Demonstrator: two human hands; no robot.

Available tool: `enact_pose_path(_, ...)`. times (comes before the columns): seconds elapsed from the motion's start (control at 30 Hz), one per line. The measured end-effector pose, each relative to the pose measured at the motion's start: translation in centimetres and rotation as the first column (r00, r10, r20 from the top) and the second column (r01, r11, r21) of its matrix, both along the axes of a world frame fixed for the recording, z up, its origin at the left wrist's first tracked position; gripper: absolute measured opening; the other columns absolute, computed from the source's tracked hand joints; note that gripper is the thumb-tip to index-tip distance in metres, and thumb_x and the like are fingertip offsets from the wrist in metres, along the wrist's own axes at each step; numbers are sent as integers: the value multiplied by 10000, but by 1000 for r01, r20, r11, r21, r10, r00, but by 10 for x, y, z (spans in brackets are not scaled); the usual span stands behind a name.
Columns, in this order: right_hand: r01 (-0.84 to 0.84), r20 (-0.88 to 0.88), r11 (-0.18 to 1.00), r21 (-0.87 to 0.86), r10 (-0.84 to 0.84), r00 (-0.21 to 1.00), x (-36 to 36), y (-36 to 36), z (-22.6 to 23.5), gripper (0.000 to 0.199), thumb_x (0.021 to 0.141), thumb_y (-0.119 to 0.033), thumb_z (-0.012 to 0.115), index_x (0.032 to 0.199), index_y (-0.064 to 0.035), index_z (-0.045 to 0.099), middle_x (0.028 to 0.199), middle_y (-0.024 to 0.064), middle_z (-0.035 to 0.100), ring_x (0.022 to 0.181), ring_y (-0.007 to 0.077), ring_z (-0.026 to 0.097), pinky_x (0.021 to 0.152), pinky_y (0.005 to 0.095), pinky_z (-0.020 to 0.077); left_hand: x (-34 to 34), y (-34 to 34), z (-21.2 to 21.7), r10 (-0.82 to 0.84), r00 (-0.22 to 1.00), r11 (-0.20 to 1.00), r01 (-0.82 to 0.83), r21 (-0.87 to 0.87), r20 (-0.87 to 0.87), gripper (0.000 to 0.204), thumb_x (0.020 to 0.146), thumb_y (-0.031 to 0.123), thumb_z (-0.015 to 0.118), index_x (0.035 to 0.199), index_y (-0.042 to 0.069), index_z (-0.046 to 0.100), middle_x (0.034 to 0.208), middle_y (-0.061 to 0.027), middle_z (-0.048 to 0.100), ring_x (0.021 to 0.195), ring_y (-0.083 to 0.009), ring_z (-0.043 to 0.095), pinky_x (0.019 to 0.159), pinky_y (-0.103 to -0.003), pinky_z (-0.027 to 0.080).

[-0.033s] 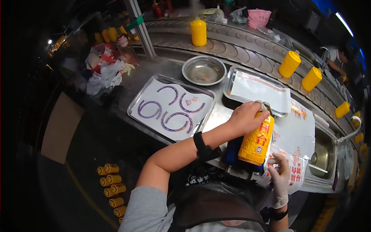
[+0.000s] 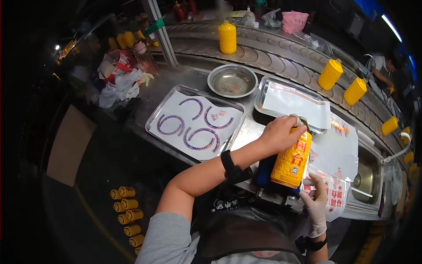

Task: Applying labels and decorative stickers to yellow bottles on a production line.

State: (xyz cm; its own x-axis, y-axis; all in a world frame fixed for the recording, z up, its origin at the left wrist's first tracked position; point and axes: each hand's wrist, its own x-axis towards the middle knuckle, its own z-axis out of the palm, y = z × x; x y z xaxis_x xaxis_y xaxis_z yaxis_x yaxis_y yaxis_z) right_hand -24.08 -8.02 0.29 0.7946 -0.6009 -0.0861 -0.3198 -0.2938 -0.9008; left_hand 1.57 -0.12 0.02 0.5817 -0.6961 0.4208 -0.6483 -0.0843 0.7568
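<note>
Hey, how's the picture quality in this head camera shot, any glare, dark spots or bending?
Head view: fisheye bends the conveyor into an arc; corners fall to black; left floor is dim; glare streaks the steel bowl and tray; the left hand and yellow bottle are well lit and fairly sharp.

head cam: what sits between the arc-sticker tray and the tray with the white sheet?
Head view: the round steel bowl sits at their far ends between sticker tray and sheet tray; nearer, bare counter.
</note>
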Motion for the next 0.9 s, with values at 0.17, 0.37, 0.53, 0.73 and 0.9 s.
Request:
enact_pose_path(0.17,-126,57,798,-589,197,979,35,19,-23,803,665,-214,876,1320,-23,452,997,103,650,790,223,638,714,303,508,7,-21,0,49,944,981,15,193,-326,531,938,457,531,1023,-68,536,972,-299,648,954,-458,623,836,-479,483)
enact_pose_path(0.37,8,133,947,-320,36,991,34,25,-34,785,645,-251,906,1267,-18,488,948,77,638,616,136,548,615,259,473,6,-28,-4,121,915,972,-31,232,-384,571,900,423,546,1174,-77,501,1033,-311,651,1006,-460,628,896,-468,486)
enact_pose_path(0.53,-116,118,974,-193,141,983,-2,32,-14,794,658,-137,892,1322,-7,477,1091,20,617,732,63,556,681,221,465,14,25,-10,-223,766,969,239,-54,-604,327,838,263,716,1011,-7,651,925,-118,692,850,-203,656,766,-308,513)
enact_pose_path(0.73,-444,203,895,-39,442,873,1,39,6,792,666,-117,887,1333,24,484,1214,98,600,1062,157,609,908,286,479,12,156,24,-331,624,930,341,-134,-708,274,871,227,731,1032,15,665,889,-8,665,837,-83,608,753,-236,495)
enact_pose_path(0.9,-754,-6,647,-114,758,652,64,98,15,816,634,-91,862,1358,-25,490,1146,105,637,957,156,649,829,274,492,-46,308,73,14,847,996,-56,-63,-531,210,866,133,706,1026,4,663,922,-22,661,853,-81,594,756,-267,486)
